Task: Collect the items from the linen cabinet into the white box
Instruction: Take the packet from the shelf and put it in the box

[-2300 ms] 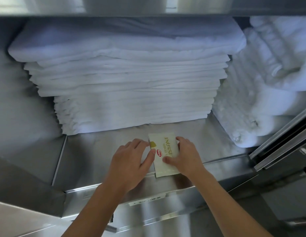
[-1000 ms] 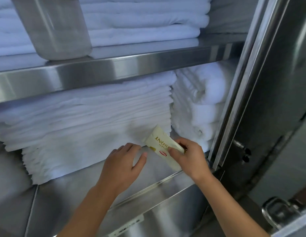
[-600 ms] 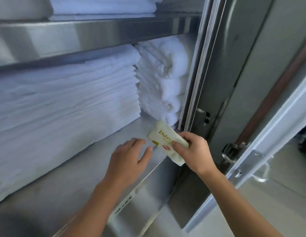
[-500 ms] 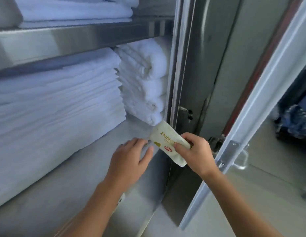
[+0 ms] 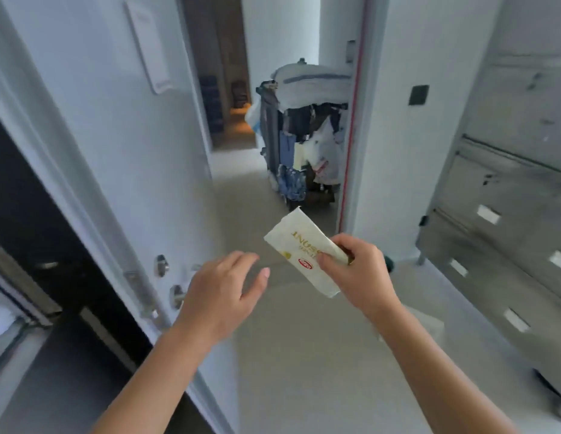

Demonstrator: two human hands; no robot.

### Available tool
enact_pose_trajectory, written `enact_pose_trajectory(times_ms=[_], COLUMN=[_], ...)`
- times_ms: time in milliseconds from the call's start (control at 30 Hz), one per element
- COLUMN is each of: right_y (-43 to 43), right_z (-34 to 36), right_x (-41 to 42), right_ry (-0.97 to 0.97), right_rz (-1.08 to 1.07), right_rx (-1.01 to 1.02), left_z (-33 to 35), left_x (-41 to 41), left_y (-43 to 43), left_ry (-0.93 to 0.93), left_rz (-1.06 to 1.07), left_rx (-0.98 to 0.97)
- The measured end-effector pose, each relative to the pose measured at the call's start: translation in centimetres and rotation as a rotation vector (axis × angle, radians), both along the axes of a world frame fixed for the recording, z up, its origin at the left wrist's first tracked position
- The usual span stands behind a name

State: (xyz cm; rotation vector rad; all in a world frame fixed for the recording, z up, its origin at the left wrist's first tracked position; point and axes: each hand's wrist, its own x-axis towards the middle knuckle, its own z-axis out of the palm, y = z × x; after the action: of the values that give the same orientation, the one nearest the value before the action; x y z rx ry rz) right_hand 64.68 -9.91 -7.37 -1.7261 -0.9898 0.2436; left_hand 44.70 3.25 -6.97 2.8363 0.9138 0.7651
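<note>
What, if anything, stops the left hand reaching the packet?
Likely nothing, so yes: the left hand, open and empty, sits beside the packet with air between; the right hand pinches only its right side.

Packet (image 5: 301, 249): flat cream sachet with gold lettering and a small red oval logo. You pinch its right edge in your right hand (image 5: 356, 272). It is held in mid-air, centre-right, tilted, with its far corner pointing up and left.

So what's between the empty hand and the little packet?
Nothing. In the head view, the left hand and the packet, pinched by the right hand, have only a gap with pale floor showing behind it.
</note>
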Motion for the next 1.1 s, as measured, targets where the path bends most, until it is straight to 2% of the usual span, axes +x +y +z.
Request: enact_pose_trajectory(times_ms=[267, 500, 700, 1100], right_y=[-17.7, -25.8, -25.8, -18.4], right_z=[-0.6, -3.3, -5.7, -5.1], right_x=[15.0, 22.8, 29.7, 47.8], right_ry=[0.015, 0.046, 0.066, 0.027], right_rz=[-0.355, -0.566, -0.65, -0.772], right_rx=[-0.012, -0.021, -0.086, -0.162], left_z=[-2.0, -2.8, -5.1, -5.5], left_x=[20.4, 32.6, 41.5, 63.3], left_y=[-11.7, -17.5, -16.7, -8.5], left_ry=[0.057, 0.1, 0.115, 0.066], left_rz=[-0.358, -0.566, -0.638, -0.731], left_rx=[-0.052, -0.073, -0.113, -0.189])
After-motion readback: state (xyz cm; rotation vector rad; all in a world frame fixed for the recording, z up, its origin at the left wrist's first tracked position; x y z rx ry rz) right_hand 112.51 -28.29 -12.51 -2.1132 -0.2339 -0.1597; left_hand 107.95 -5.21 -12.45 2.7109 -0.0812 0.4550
